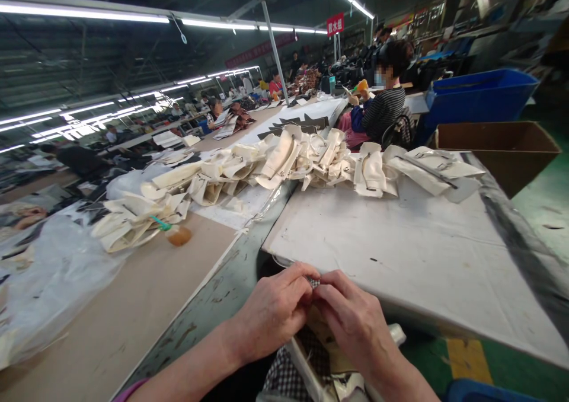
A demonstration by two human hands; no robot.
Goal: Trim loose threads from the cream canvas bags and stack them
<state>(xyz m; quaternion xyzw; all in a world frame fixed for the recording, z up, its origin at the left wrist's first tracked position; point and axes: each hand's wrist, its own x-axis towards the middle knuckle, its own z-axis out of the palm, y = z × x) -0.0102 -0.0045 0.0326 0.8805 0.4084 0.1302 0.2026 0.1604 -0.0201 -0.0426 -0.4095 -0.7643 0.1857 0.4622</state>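
Observation:
Near the front edge of the white table (400, 242), my left hand (278, 307) and my right hand (351, 313) meet with fingertips close together. Both are closed in a pinch on a small bit of black-and-white checked fabric (313, 283), mostly hidden by the fingers. Beneath them, around my lap, more checked cloth (288, 366) shows beside a cream piece (306, 363) with a pale edge; my wrists cover much of it. Whether the pinched bit joins that cloth, I cannot tell.
Cream bag pieces (280, 159) lie heaped across the tables. An orange-brown bottle with a green nozzle (179, 235) lies left, near clear plastic sheeting (62, 277). A co-worker in stripes (384, 111) sits beyond. A blue bin (480, 96) and a brown box (498, 150) stand right.

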